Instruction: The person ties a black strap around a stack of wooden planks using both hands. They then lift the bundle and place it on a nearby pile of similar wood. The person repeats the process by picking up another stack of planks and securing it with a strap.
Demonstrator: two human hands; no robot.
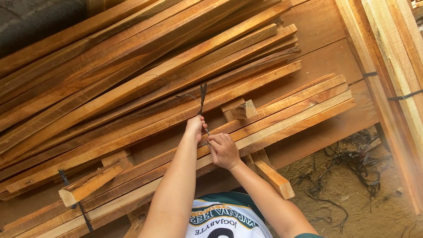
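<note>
**Dark strap pulled up over a bundle of timber slats**

Head view, only one camera here. Right in the centre of the frame, the left hand (194,127) is closed tight around a thin dark strap (202,98), which is held pulled up so its free end sticks out above the fist toward the upper middle of the frame. Just beside it, a bit lower and to the right, the right hand (224,150) is clenched too, fingers pinched on the lower part of the same strap right where it meets the wood. The two hands are nearly touching.

Underneath them a bundle of long slats (291,117) is laid diagonally, running from lower left up to the right of centre. A much bigger, looser pile of slats (132,66) is spread across the upper left half of the frame. A short wood block (240,109) is seen just right of the strap, resting between the two stacks. Another strap (75,200) is already wrapped round the bundle at lower left, next to a stubby offcut (88,185).

At lower right, sawdusty ground (352,198) is littered with tangled dark strap scraps (357,161). Along the right edge, pale planks (392,66) are stacked, tied with dark bands.
</note>
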